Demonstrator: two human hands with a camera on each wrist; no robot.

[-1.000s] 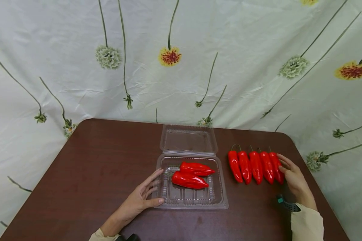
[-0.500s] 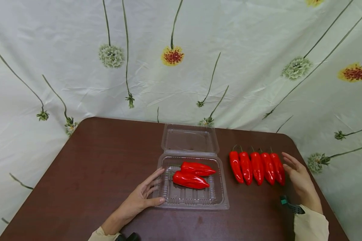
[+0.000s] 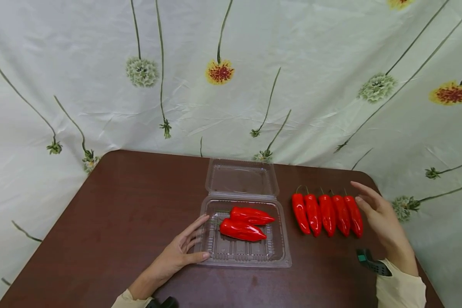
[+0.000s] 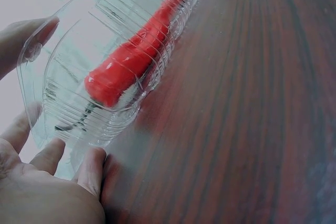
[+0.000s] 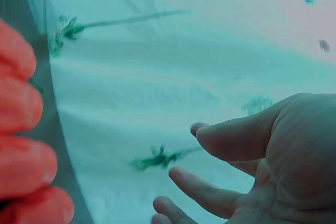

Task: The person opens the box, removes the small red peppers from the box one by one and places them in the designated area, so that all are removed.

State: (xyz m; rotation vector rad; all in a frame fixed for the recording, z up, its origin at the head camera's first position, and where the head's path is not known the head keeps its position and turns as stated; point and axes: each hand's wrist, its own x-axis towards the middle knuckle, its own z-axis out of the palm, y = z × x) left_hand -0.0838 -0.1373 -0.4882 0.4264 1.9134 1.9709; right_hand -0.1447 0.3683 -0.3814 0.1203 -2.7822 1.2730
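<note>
Two red peppers (image 3: 243, 229) lie in the base of a clear plastic clamshell container (image 3: 250, 259), their tips toward the right. My left hand (image 3: 175, 254) rests at the container's left side, thumb on the front corner and fingers spread along the left edge. In the left wrist view a red pepper (image 4: 128, 66) shows through the ribbed wall beyond my fingertips. To the right, several long red peppers (image 3: 327, 214) stand in a row, stems pointing away from me. Beside the rightmost one is my right hand (image 3: 385, 224), its fingers apart and holding nothing.
The container's lid (image 3: 241, 177) lies folded back behind its base. A dark brown table (image 3: 111, 226) bears everything, and its right edge runs close to my right hand. Behind it hangs a pale cloth (image 3: 185, 94) printed with flowers.
My right hand first drew a little right from the pepper row, then moved farther back, its fingertips now near the rightmost pepper's stem end. The left hand, container and peppers stay put.
</note>
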